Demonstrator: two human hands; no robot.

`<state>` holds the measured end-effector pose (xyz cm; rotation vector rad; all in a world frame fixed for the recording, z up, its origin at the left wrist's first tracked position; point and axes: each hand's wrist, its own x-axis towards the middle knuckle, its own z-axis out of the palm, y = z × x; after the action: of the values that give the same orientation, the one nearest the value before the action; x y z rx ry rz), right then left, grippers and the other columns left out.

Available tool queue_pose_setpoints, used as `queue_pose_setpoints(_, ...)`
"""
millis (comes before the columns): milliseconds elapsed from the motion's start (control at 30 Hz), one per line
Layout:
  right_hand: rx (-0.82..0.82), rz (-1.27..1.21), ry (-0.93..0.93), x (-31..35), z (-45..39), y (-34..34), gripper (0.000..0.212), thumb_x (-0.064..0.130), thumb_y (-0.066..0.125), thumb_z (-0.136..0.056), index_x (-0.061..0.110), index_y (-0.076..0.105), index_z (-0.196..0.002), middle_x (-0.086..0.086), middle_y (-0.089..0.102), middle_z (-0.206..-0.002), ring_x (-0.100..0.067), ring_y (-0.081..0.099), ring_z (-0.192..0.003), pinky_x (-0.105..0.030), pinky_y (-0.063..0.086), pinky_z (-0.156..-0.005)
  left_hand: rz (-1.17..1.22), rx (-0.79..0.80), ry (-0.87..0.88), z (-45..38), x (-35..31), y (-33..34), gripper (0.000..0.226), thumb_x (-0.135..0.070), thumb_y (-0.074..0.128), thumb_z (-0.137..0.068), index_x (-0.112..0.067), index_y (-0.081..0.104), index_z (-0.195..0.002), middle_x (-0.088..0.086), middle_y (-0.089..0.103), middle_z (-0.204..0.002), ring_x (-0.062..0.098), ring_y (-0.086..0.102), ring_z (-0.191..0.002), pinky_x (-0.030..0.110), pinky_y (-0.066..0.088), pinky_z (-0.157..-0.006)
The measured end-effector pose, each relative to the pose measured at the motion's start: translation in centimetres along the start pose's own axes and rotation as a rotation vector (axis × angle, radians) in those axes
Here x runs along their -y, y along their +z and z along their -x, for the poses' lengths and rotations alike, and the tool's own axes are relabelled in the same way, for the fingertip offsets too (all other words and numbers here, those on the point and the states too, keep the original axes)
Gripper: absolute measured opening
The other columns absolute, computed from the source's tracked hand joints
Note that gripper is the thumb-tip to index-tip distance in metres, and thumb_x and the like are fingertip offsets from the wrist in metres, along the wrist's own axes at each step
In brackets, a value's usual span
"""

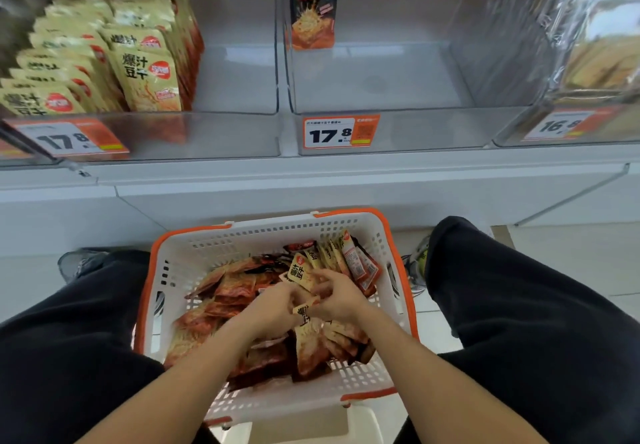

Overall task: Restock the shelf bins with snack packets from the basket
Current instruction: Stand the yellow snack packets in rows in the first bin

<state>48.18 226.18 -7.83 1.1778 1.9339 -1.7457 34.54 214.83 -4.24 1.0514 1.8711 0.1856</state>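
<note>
Dozens of red-and-tan snack packets (242, 291) lie heaped in a white plastic basket (242, 239) with orange rim and handles, which sits low between the person's knees in front of the shelf. Both hands are down in the heap, close together near the basket's middle. The left hand (273, 308) has its fingers curled round the packets under it. The right hand (337, 296) also has curled fingers and pinches a tan packet (301, 272) printed with black characters, which stands up between the two hands. More tan packets (349, 256) stand on edge against the basket's far right wall.

Above, three clear plastic shelf bins stand side by side. The left bin (239, 76) holds rows of upright tan packets (145, 76) on its left side, and its right side shows bare floor. The middle bin (377, 76) holds a single dark packet (313, 11) upright against its back left corner. The right bin (519, 45) is blurred; something tan in clear wrapping shows inside it. Orange price tags sit on the bin fronts: 17.8 on the left tag (69, 139), 17.8 on the middle tag (341, 131), and a blurred tag (568, 125) on the right.

Black trouser legs (519, 305) flank the basket, and a grey shoe (81, 263) shows at the left on the pale tiled floor (571, 260).
</note>
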Motion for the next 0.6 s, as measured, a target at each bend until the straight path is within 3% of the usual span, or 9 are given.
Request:
queue_pose_setpoints(67,0.065,0.016,-0.078,2.7,-0.1,-0.7,0.076,0.011,0.087,-0.073,0.019,0.052,-0.14,-0.003,0.065,-0.119,-0.013,0.066,-0.096,-0.024,0.057,-0.078,-0.093,-0.024,0.063,1.2,-0.1,-3.7,0.023,-0.028,0.072,-0.087,-0.027,0.059,-0.106,-0.013,0.057,-0.082,0.003,0.055,-0.074,0.021,0.039,-0.062)
queue_pose_setpoints(167,0.015,0.095,-0.233,7.0,0.4,-1.4,0.044,0.015,0.086,-0.076,0.016,0.069,-0.116,-0.004,0.071,-0.109,-0.02,0.071,-0.095,-0.036,0.061,-0.08,-0.063,-0.084,0.135,2.8,-0.1,-9.0,0.013,-0.028,0.073,-0.088,-0.03,0.064,-0.098,-0.013,0.063,-0.067,-0.001,0.055,-0.059,0.024,0.04,-0.059)
queue_pose_setpoints(300,-0.043,0.001,-0.376,12.2,1.4,-2.1,0.017,0.018,0.083,-0.08,0.023,0.071,-0.092,-0.001,0.074,-0.095,-0.022,0.072,-0.089,-0.048,0.059,-0.083,0.064,-0.245,0.221,4.9,-0.7,-14.8,0.011,-0.03,0.075,-0.087,-0.025,0.069,-0.095,-0.012,0.071,-0.083,0.0,0.064,-0.074,0.021,0.047,-0.072)
queue_pose_setpoints(333,-0.081,-0.064,-0.413,13.5,1.8,-2.3,0.016,0.015,0.082,-0.08,0.022,0.07,-0.087,-0.001,0.074,-0.091,-0.022,0.072,-0.087,-0.047,0.059,-0.083,0.102,-0.264,0.262,5.6,-1.0,-16.1,0.014,-0.03,0.077,-0.086,-0.022,0.07,-0.096,-0.011,0.071,-0.083,0.0,0.064,-0.074,0.019,0.047,-0.071)
queue_pose_setpoints(433,-0.224,-0.211,-0.539,17.9,3.8,-2.7,0.014,0.005,0.078,-0.082,0.013,0.068,-0.086,-0.002,0.076,-0.086,-0.015,0.07,-0.077,-0.029,0.057,-0.071,0.207,-0.288,0.353,7.9,-1.3,-19.0,0.013,-0.026,0.081,-0.082,-0.02,0.072,-0.089,-0.011,0.07,-0.076,0.0,0.06,-0.064,0.015,0.045,-0.059)
queue_pose_setpoints(500,-0.229,-0.321,-0.592,20.3,5.1,-2.8,0.012,0.004,0.076,-0.084,0.009,0.067,-0.091,-0.005,0.077,-0.089,-0.019,0.071,-0.076,-0.029,0.058,-0.064,0.322,-0.37,0.375,8.8,-1.1,-20.2,0.012,-0.019,0.079,-0.083,-0.011,0.072,-0.088,-0.004,0.071,-0.073,0.003,0.06,-0.06,0.017,0.046,-0.056)
queue_pose_setpoints(600,-0.297,-0.126,-0.697,23.1,6.5,-2.6,0.019,0.008,0.079,-0.082,0.017,0.069,-0.095,0.004,0.076,-0.091,-0.013,0.071,-0.082,-0.027,0.058,-0.071,0.501,-0.464,0.403,9.8,-1.4,-20.9,0.013,-0.006,0.073,-0.087,0.001,0.07,-0.097,0.005,0.075,-0.079,0.012,0.072,-0.066,0.021,0.056,-0.059)
